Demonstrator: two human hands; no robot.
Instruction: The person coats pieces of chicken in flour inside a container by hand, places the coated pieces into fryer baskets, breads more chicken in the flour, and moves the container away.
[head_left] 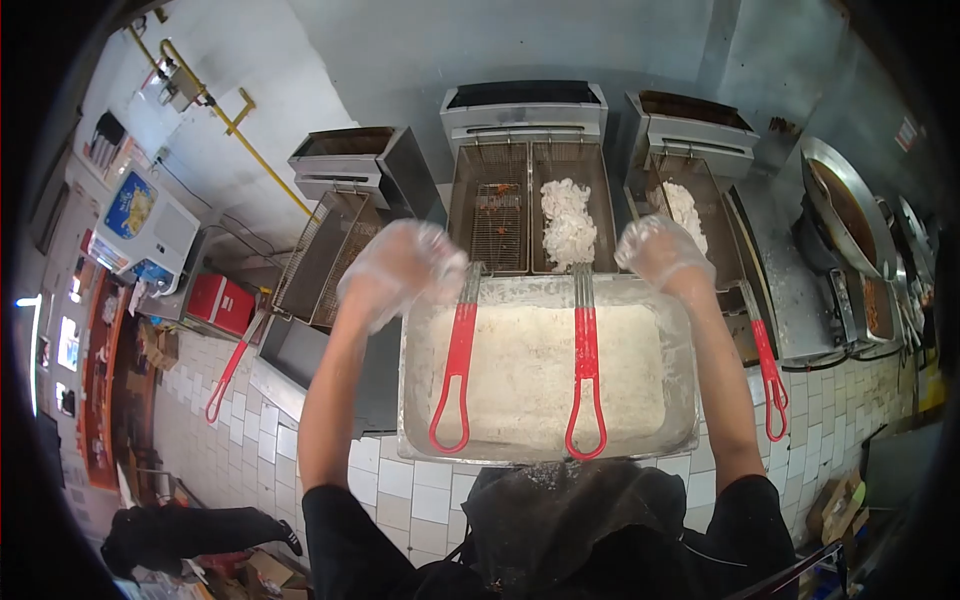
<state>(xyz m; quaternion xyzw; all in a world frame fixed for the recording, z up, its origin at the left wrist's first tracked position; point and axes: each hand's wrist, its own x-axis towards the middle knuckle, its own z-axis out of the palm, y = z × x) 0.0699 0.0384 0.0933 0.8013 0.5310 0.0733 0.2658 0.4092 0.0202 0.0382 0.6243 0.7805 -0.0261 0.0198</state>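
Note:
My left hand [405, 265], in a clear plastic glove, is above the far left corner of a metal tray [410, 385] of pale flour [525, 360]. Its fingers look curled, partly blurred; anything inside is hidden. Over the far right corner is my right hand [667, 255], gloved too, fingers closed and contents hidden. Two red basket handles [462, 340] [586, 350] reach across the tray. They belong to the middle fryer's baskets. The left wire basket [492, 235] holds a few brown crumbs. White-coated pieces [567, 225] lie in the right one.
Another basket to the right holds white-coated pieces [685, 215], its red handle [768, 380] sticking out. A wire basket [320, 255] sits at left. A large wok [845, 205] stands far right. A red box [220, 303] and a person in black [200, 535] are at left.

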